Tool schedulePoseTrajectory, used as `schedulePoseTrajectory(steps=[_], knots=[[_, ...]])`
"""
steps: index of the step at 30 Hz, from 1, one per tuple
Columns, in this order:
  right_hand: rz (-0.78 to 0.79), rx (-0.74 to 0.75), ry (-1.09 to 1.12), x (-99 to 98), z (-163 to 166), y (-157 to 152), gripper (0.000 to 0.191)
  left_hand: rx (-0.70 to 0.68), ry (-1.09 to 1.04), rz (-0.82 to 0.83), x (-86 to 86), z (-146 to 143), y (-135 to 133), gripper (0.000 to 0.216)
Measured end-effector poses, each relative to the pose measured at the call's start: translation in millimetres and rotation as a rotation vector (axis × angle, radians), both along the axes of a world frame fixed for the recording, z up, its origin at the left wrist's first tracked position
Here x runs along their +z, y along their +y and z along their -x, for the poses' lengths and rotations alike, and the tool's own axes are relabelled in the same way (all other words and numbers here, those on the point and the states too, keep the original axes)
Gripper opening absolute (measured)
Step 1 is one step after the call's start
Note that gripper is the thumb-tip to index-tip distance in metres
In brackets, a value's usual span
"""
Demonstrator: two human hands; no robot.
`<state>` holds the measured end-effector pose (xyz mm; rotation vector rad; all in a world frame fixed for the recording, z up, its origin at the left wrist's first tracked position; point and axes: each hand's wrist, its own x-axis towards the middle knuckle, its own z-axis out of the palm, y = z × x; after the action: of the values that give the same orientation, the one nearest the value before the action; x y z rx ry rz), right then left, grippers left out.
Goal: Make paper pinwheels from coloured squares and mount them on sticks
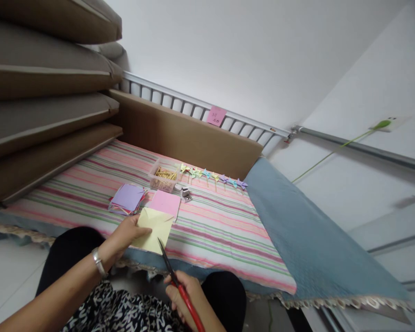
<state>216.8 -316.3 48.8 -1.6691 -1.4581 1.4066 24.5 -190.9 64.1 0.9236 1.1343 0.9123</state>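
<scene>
My left hand (133,231) is clamped on a pale-yellow square sheet of paper (161,226), thumb pressed on top, on my side of the clear rectangular plastic box (163,184) that holds thin yellowish sticks (166,174). Diagonal lines run in from the sheet's far corners — too fine for me to tell cuts from creases. My right hand (188,290) is wrapped around the red handles of dark-bladed scissors (183,297), nearer to me than the box and to its right. Their tip lies over the yellow sheet's near part; I cannot tell whether it touches, or whether the blades are fully together.

Between the box and my yellow sheet sits a square pink paper stack (166,201), partly covered by the sheet. A stack of square papers topped with lilac (127,197) lies left of the box and closer to me. Just beside the box's near right corner is a small clear container with metallic bits (186,194). To the box's right stretches a row of small pastel paper pinwheels on sticks (215,177) — all on a multicoloured striped cloth (228,226).
</scene>
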Motion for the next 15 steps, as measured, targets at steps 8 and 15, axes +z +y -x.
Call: schedulePoseTrajectory(steps=[8,15], knots=[[-0.006,0.000,-0.005,4.5,2.7,1.6,0.018,-0.017,-0.035,0.015,-2.3,-2.8,-3.9,0.044],[-0.002,-0.003,0.041,4.4,0.2,0.6,0.018,-0.052,-0.062,0.024,0.6,-0.4,-4.6,0.046]])
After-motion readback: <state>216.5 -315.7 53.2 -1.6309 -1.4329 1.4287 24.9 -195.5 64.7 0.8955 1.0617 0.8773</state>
